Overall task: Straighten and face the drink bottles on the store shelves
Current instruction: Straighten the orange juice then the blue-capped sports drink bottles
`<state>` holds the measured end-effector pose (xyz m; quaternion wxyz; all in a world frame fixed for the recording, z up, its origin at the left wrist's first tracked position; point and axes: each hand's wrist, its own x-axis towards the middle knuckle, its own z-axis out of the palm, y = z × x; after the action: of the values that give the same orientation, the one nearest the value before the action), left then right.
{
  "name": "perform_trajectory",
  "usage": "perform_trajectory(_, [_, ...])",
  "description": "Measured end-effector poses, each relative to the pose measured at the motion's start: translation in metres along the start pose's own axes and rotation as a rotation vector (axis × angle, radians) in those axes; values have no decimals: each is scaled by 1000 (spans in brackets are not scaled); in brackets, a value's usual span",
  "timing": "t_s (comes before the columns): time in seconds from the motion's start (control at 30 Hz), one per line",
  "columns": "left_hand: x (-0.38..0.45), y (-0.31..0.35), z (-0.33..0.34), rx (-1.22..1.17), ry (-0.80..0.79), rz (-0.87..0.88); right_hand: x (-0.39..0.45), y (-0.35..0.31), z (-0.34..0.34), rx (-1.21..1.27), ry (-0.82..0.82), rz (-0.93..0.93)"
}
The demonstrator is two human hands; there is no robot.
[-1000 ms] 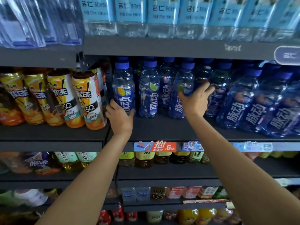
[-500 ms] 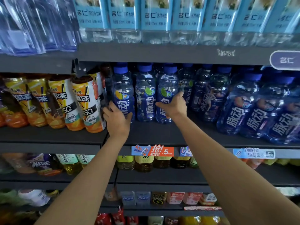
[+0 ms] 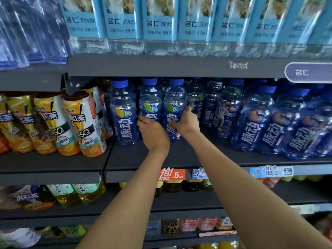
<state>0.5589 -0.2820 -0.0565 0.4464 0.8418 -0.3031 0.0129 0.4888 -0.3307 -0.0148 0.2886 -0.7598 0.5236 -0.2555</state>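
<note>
Up on the middle shelf (image 3: 179, 157), through the head camera, I see a row of clear blue bottles with blue caps and dark blue labels carrying big white characters. Three stand upright at the left end, labels facing me: the yellow-badge bottle (image 3: 124, 114) stands free, the middle bottle (image 3: 150, 105) and the right bottle (image 3: 174, 106) both show a green badge. My left hand (image 3: 152, 132) is at the lower front of the middle bottle, fingers curled round its left side, so it grips that bottle. My right hand (image 3: 186, 123) wraps the right bottle from its right side, thumb up along the label and fingers going behind, gripping it. These two bottles stand touching or nearly so. Further right, more of the same blue bottles (image 3: 269, 123) crowd the shelf, some with peach-coloured badges, several tilted by the wide lens and some turned so the label runs sideways. Left of the blue ones stand orange-and-white tea bottles (image 3: 84, 123). Above sit pale blue water bottles (image 3: 122, 24). A red price tag (image 3: 171, 174) hangs on the shelf edge below my wrists.
</note>
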Motion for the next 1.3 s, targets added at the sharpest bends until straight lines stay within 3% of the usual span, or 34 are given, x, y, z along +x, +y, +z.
perform_trajectory(0.23, [1, -12, -11, 24, 29, 94, -6, 12, -7, 14, 7, -55])
perform_trajectory(0.3, [-9, -13, -13, -33, 98, 107, -13, 24, -24, -59, 192, -85])
perform_trajectory(0.37, [-27, -9, -10, -116, 175, 234, -20, 37, -44, -102, 420, -67])
perform_trajectory(0.43, [-43, 2, -1, -138, 154, 378, -18, 49, -59, -198, 509, -42])
perform_trajectory(0.5, [-46, 16, 7, -131, 114, 432, -10, 54, -71, -319, 476, 1])
perform_trajectory(0.57, [-40, 30, 8, -129, 95, 370, 3, 52, -80, -351, 432, 54])
perform_trajectory(0.7, [-27, 35, 8, -63, 71, 304, 18, 47, -85, -264, 450, 129])
perform_trajectory(0.83, [-23, 31, 13, -33, 82, 297, 13, 51, -84, -152, 503, 43])
perform_trajectory(0.93, [-19, 27, 15, -65, 120, 300, 5, 49, -78, 2, 416, -151])
perform_trajectory(1.03, [-21, 25, 14, -117, 103, 323, 0, 42, -78, 158, 185, -258])
perform_trajectory(1.17, [-24, 19, 10, -149, 24, 258, 5, 42, -74, 211, -1, -157])
perform_trajectory(1.3, [-27, 9, 6, -91, -84, 204, 5, 53, -59, 89, -57, -69])
